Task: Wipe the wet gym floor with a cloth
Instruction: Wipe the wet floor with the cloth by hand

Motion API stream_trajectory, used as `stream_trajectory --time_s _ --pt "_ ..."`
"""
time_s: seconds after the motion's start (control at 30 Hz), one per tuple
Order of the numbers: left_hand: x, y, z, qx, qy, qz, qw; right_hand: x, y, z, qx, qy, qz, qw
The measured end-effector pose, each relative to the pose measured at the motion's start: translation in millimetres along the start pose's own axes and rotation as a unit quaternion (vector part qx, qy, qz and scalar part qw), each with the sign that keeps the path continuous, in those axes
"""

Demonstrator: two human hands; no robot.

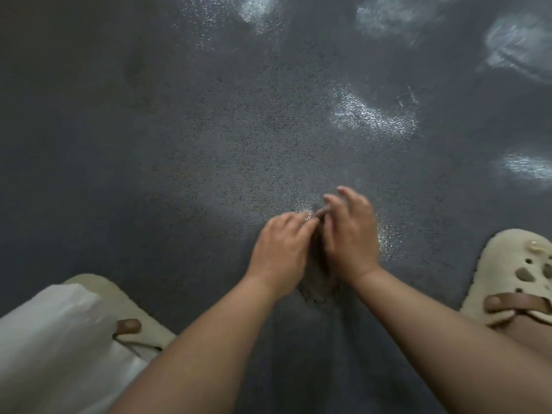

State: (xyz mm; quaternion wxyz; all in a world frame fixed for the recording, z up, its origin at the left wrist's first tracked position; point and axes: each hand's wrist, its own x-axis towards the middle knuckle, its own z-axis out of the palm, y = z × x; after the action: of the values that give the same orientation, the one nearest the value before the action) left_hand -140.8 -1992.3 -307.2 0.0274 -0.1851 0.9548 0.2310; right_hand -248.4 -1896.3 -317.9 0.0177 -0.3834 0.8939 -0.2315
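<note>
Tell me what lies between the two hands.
In the head view, a dark cloth lies bunched between the left hand and right hand, on the floor.

The dark speckled floor (209,138) carries glistening wet patches (370,115), a dark cloth (318,282) and two cream clogs (513,273).

Dim scene; glare patches glint on the wet floor (209,130), hands (316,240) motion-blurred, edges bowed.

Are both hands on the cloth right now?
Yes: the left hand and right hand meet over the dark cloth bunched between them on the floor.
</note>
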Motion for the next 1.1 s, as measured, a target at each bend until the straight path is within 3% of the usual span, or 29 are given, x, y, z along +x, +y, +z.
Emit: stream_trajectory --time_s 0.1,0.17,0.3,0.4,0.57,0.63,0.7,0.83,0.9,1.03,1.1 --pt "7.0 -25.9 -19.7 0.019 0.026 -0.116 0.993 -37.1 -14.5 16.9 -0.072 -0.069 -0.023 0.995" --pt "9.5 -37.6 -32.3 0.034 -0.025 -0.184 0.982 -54.1 -26.5 26.6 -0.132 -0.119 0.020 0.984" --pt "22.4 -51.4 -44.2 0.086 -0.172 -0.210 0.959 -55.7 -37.1 35.5 -0.168 -0.168 0.046 0.970" --pt "28.0 -54.5 -46.2 0.137 -0.257 -0.197 0.936 -43.7 -24.7 34.6 -0.176 -0.203 -0.008 0.963" --pt "32.4 -46.6 -45.7 0.165 -0.262 -0.217 0.926 5.8 18.0 22.1 -0.172 -0.246 -0.212 0.930" --pt "33.2 -46.9 -45.2 0.161 -0.262 -0.226 0.925 36.3 30.6 19.3 -0.181 -0.242 -0.233 0.924" --pt "33.4 -46.2 -47.2 0.166 -0.265 -0.228 0.922 69.8 38.6 19.0 -0.203 -0.219 -0.162 0.941" --pt "35.3 -41.5 -48.4 0.169 -0.268 -0.235 0.919 126.5 42.2 21.6 -0.198 -0.188 0.181 0.945" --pt "36.3 -42.0 -48.1 0.167 -0.262 -0.235 0.921 140.4 30.9 26.1 -0.170 -0.170 0.261 0.935" --pt "24.7 -57.2 -51.5 0.142 -0.234 -0.188 0.943 142.1 -5.8 40.4 -0.147 -0.173 0.251 0.941" --pt "12.0 -69.5 -53.9 0.066 -0.110 -0.154 0.980 135.3 -25.4 48.4 -0.152 -0.201 0.181 0.951"
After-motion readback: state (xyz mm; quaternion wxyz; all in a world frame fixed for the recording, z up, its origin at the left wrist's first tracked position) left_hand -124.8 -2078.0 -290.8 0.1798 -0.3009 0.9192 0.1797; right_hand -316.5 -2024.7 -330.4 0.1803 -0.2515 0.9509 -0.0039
